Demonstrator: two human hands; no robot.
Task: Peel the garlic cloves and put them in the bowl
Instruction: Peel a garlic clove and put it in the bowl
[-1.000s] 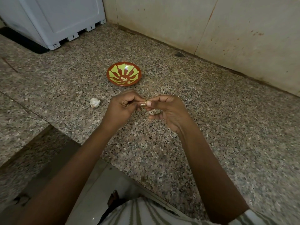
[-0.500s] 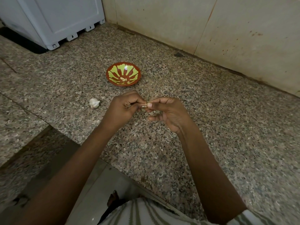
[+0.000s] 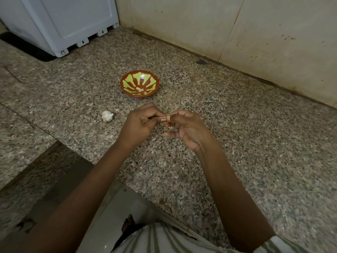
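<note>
You've got a garlic clove (image 3: 163,119) pinched between both hands, just on the near side of the bowl (image 3: 127,83) and held above the speckled counter (image 3: 237,125). Your left hand (image 3: 140,123) curls its fingers round one end. Your right hand (image 3: 184,128) nips the other end between thumb and forefinger, the other fingers loosely bent.

This reads as the peeling step, mid-strip. The clove shows a brownish skin, but it's too small to tell how much has come off. Pale peeled cloves (image 3: 139,89) lie in the bottom of the bowl, so I'd judge the job under way, not done. The garlic bulb (image 3: 107,116) sits to the near left of the bowl, apart from it.

Next move, as I see it: pull the skin clear, then reach forward over the rim and drop the clove in.

Any writing? None I can read. The white appliance (image 3: 73,24) beyond the bowl, to the left, shows only small arrow-like marks on its feet.
</note>
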